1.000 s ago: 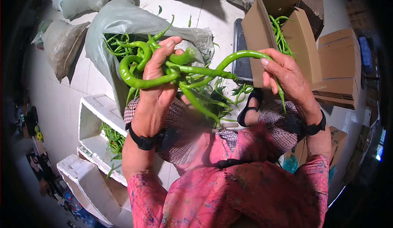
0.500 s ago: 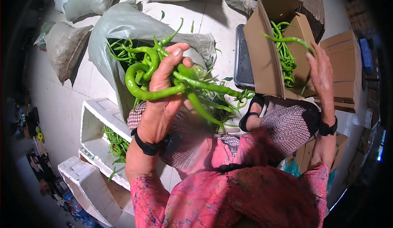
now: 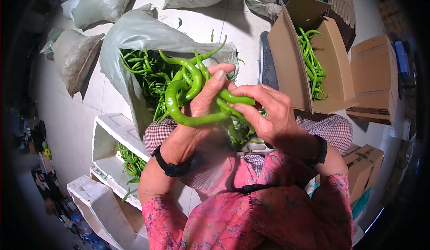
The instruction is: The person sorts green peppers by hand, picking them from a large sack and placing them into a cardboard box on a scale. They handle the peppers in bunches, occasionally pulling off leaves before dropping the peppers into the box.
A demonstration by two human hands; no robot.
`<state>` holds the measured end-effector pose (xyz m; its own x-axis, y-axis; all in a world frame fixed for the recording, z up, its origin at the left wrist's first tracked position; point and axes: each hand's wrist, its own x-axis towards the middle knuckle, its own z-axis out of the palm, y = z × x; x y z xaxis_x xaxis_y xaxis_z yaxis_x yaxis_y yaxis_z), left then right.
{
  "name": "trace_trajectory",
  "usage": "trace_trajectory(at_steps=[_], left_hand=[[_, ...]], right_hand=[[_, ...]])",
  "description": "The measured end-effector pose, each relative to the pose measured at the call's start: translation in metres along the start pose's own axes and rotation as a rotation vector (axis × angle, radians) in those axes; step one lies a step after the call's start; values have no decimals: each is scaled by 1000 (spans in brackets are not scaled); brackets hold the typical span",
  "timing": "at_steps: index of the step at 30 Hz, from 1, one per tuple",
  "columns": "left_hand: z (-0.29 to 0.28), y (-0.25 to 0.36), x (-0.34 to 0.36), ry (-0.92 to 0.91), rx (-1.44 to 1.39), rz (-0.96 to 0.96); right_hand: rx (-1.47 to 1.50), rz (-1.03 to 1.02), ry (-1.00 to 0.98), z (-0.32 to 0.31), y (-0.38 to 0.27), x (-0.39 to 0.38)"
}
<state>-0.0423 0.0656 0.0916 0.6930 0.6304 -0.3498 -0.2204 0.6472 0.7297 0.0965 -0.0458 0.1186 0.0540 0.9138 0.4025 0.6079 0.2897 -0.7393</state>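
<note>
Several long, curled green chili peppers [image 3: 172, 98] are bunched in my left hand [image 3: 207, 93], its thumb pressed over them and their ends sticking out on both sides. My right hand [image 3: 275, 115] meets the left one, thumb and forefinger pinched on a green chili pepper at the bunch's right side. Just beyond the left hand lies an opened grey-green plastic sack [image 3: 130, 28] with more chili peppers [image 3: 145, 70] spilling from its mouth. Loose peppers below the hands are partly hidden by them.
At the right, an open cardboard box [image 3: 286, 57] holding chili peppers [image 3: 312, 66] stands on a scale [image 3: 267, 64]. Flattened cartons [image 3: 369, 79] stack beside it. White foam boxes [image 3: 101, 138] are at the left, one holding peppers. Full sacks [image 3: 75, 55] lie farther off.
My right hand has come from the cardboard box leftward to the bunch and now pinches a pepper there. The pepper it was releasing over the box has left its fingers.
</note>
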Motion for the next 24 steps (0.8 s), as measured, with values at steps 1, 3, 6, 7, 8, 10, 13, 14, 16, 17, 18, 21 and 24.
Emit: trace_trajectory(at_steps=[1,3,6,7,8,10,13,14,16,17,18,21,24], left_hand=[[0,2,-1,16,-4,-45],[7,9,-3,48,6,-90],[2,13,-7,51,108,-72],[-2,14,-6,63,123,-15],[-11,15,-4,57,75,4],[-8,20,0,110,44,54],[-3,27,0,104,-16,82],[-2,26,1,104,-12,79],[0,23,1,168,-29,33],[0,23,-1,178,-42,24],[-3,22,-3,159,-19,33],[0,16,5,104,-53,1],[-2,13,9,47,-141,-10]], right_hand=[[-98,-84,122,4,6,3],[32,255,195,-12,-4,2],[-34,509,352,-47,5,-7],[-38,527,350,-51,7,-14],[-83,668,160,-54,9,-21],[-232,755,-200,-52,29,-51],[-570,-54,-366,-32,64,-101],[-492,23,-284,-26,63,-101],[-401,90,-201,-14,49,-87],[-137,217,-216,-16,25,-65],[130,336,-232,-11,11,-49],[261,312,-170,5,4,-30],[282,393,-215,2,6,-24]])
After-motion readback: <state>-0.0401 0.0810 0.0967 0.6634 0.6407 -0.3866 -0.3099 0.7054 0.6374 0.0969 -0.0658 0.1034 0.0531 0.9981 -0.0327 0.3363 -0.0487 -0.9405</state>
